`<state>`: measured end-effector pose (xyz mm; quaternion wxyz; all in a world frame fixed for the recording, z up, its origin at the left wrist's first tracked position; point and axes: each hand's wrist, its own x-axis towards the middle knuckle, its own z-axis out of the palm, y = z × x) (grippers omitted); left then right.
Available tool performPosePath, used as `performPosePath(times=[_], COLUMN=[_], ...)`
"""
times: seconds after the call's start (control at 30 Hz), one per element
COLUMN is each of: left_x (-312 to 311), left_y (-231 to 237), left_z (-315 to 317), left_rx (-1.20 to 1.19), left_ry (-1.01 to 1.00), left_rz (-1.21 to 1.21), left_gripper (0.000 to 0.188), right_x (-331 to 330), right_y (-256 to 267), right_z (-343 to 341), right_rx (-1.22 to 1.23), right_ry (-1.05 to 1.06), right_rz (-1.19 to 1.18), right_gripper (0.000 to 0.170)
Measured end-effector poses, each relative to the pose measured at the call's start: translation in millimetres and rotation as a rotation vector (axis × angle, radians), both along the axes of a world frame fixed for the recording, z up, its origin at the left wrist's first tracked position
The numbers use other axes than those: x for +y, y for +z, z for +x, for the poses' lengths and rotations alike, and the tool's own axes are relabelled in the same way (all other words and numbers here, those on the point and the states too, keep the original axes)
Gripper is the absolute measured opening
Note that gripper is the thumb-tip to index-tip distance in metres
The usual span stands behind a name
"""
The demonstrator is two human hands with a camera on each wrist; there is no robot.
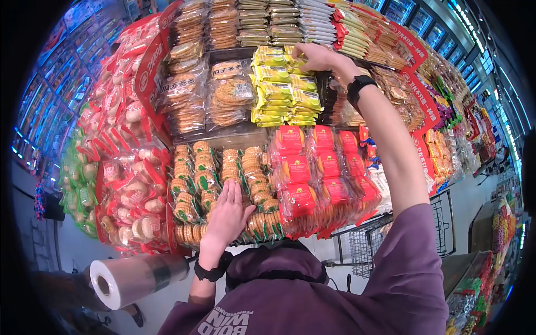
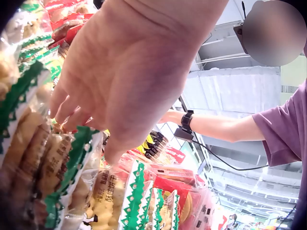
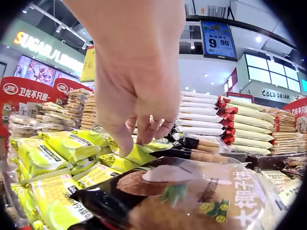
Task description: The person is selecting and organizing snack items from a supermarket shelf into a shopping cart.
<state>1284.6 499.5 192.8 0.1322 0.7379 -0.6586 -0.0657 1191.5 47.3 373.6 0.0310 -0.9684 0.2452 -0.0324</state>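
Observation:
In the head view my left hand [image 1: 226, 216] rests, fingers extended, on clear packets of round biscuits [image 1: 231, 167] with green edging. The left wrist view shows that hand [image 2: 127, 79] palm side on, above the green-edged packets [image 2: 103, 191]. My right hand [image 1: 324, 58] reaches to the back right corner of a stack of yellow packets [image 1: 273, 92] printed with lemons. Its thumb and bent fingers [image 3: 125, 146] pinch one yellow packet [image 3: 138, 155] at the top of the stack in the right wrist view. A dark packet with a coconut picture [image 3: 182, 191] lies close in front.
Red packets [image 1: 298, 167] fill the area right of my left hand. Clear bags of large seed biscuits [image 1: 230, 89] lie left of the yellow stack. Red sign boards [image 1: 149, 67] border the display. A film roll [image 1: 125, 282] and a wire basket [image 1: 363, 251] are near my body.

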Motion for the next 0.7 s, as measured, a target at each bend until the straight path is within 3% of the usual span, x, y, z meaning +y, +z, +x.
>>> performPosePath(times=[0.27,0.43,0.53,0.7], left_x=[1.1,-0.5,-1.5,-2.3], left_y=[0.8,2.9,5.9,7.2], left_z=[-0.1,-2.3,-3.2,-3.9], left_rx=[0.009,0.023,0.012,0.005], left_ry=[0.007,0.018,0.017,0.019], left_rz=[0.001,0.007,0.022,0.022], left_gripper=[0.072,0.072,0.072,0.072], right_x=[8.3,42.2,40.0,38.5], right_y=[17.0,16.6,-2.0,21.6], right_z=[-15.6,-29.6,-28.5,-24.5], right_rx=[-0.269,0.007,-0.051,-0.018], right_ry=[0.254,0.238,0.319,0.206], right_rz=[-0.025,-0.014,0.016,0.071], right_gripper=[0.036,0.039,0.033,0.033])
